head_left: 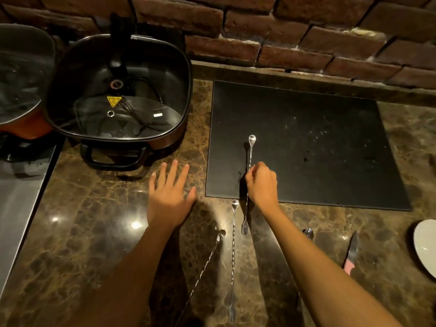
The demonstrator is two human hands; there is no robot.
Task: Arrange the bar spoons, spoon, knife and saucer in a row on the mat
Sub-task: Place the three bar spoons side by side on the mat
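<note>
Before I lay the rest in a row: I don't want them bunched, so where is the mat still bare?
The mat is bare right of the held bar spoon, out to its far and right edges. A narrower strip lies between that spoon and the mat's left edge. The right hand crowds the near-left part; the counter in front holds the other utensils.

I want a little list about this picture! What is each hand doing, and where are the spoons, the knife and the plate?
right hand: pinching a bar spoon by its stem, bowl end over the mat, fork end past the near edge
left hand: open, fingers spread, above the counter, holding nothing
second bar spoon: on the counter, near the mat's near edge
third bar spoon: on the counter, slanted
spoon: on the counter, partly hidden by the right arm
knife: pink handle, on the counter
saucer: white, at the right edge
</note>
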